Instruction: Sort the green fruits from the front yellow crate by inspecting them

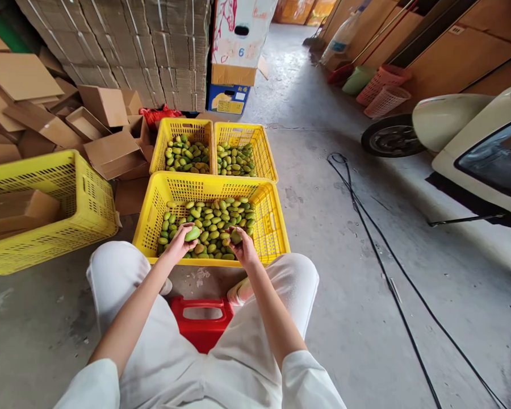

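Note:
My left hand (181, 243) is closed around a green mango (192, 233) above the near part of a large yellow crate (272, 227). In my right hand (244, 250) is a darker mango (235, 236), partly covered by the fingers. Many green and yellowish mangoes (215, 220) lie loose in this crate below both hands. Behind it stand two smaller yellow crates, the left one (159, 149) and the right one (267, 156), each holding more mangoes.
A yellow crate (94, 199) with cardboard inside stands at left, near piled cardboard boxes (89, 122). A red plastic stool (202, 332) is between my legs. Black cable (370, 230) runs over the floor at right, near a parked scooter (455, 122). Flattened cartons (123, 45) are stacked behind.

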Action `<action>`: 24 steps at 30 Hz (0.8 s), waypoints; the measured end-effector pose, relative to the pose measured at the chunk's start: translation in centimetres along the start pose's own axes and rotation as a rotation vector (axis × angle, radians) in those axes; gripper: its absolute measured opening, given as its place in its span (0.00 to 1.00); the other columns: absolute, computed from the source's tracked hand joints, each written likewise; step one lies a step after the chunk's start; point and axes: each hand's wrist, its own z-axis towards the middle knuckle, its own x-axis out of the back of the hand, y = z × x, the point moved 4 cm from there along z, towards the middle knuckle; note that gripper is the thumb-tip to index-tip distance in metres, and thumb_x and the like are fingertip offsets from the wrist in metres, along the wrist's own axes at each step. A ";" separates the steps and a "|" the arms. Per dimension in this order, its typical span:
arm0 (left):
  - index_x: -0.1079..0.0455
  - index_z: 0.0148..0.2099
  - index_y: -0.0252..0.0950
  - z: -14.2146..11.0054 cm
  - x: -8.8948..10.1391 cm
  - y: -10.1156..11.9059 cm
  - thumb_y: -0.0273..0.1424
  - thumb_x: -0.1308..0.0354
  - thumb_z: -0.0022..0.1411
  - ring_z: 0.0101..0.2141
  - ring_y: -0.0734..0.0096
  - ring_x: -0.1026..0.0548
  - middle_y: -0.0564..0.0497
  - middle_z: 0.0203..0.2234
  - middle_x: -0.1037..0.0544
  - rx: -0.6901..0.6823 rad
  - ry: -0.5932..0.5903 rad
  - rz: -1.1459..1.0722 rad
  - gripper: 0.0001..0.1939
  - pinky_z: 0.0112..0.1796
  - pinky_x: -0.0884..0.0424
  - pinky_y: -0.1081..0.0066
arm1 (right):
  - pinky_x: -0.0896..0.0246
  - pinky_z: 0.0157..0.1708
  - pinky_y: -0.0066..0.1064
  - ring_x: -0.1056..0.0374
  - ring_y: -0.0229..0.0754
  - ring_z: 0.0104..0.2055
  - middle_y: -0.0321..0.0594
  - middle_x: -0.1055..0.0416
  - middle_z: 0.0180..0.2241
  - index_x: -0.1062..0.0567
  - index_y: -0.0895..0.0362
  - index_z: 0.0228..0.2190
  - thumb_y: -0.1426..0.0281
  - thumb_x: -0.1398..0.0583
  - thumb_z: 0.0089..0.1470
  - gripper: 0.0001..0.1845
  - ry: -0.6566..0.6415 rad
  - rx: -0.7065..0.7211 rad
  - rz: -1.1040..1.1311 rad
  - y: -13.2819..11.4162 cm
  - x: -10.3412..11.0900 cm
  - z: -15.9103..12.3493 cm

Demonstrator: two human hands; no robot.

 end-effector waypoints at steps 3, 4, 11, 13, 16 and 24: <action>0.37 0.41 0.40 -0.1 -0.2 0.0 0.32 0.33 0.59 0.18 0.80 0.34 0.49 0.32 0.21 -0.014 -0.019 0.015 0.14 0.19 0.45 0.78 | 0.53 0.14 0.25 0.46 0.30 0.19 0.35 0.25 0.33 0.23 0.51 0.44 0.53 0.27 0.44 0.27 -0.016 0.052 -0.043 0.0 -0.2 -0.2; 0.36 0.40 0.40 -0.2 -0.3 0.1 0.32 0.32 0.59 0.17 0.80 0.35 0.50 0.31 0.21 -0.017 -0.031 0.026 0.14 0.19 0.46 0.78 | 0.57 0.13 0.24 0.50 0.29 0.18 0.34 0.26 0.32 0.23 0.50 0.44 0.53 0.27 0.45 0.27 -0.013 0.058 -0.043 0.0 -0.2 -0.3; 0.29 0.34 0.35 -0.2 0.0 -0.2 0.40 0.30 0.60 0.15 0.82 0.38 0.52 0.22 0.25 -0.022 -0.013 0.091 0.15 0.17 0.51 0.77 | 0.33 0.24 0.29 0.33 0.37 0.28 0.34 0.26 0.35 0.24 0.48 0.41 0.65 0.25 0.33 0.29 0.008 0.028 0.037 0.0 -0.6 -0.3; 0.30 0.34 0.35 0.0 0.4 -0.4 0.40 0.29 0.60 0.17 0.79 0.34 0.51 0.22 0.25 -0.019 0.023 0.088 0.16 0.18 0.43 0.77 | 0.31 0.27 0.29 0.31 0.37 0.30 0.33 0.24 0.37 0.25 0.48 0.41 0.69 0.25 0.32 0.31 -0.014 0.018 0.037 0.0 -1.0 -0.4; 0.33 0.37 0.37 0.2 0.7 -0.4 0.34 0.29 0.58 0.26 0.72 0.23 0.50 0.27 0.22 -0.028 0.057 0.061 0.15 0.27 0.29 0.74 | 0.34 0.25 0.27 0.32 0.35 0.27 0.31 0.22 0.36 0.28 0.48 0.40 0.66 0.25 0.35 0.29 -0.043 -0.003 0.008 0.1 -1.3 -0.7; 0.35 0.39 0.38 0.0 0.5 -0.1 0.24 0.24 0.48 0.31 0.70 0.20 0.52 0.33 0.22 -0.042 0.028 0.077 0.23 0.27 0.33 0.76 | 0.59 0.14 0.21 0.50 0.29 0.17 0.32 0.33 0.20 0.29 0.53 0.31 0.49 0.29 0.42 0.24 -0.059 -0.020 -0.080 0.4 -0.9 -0.5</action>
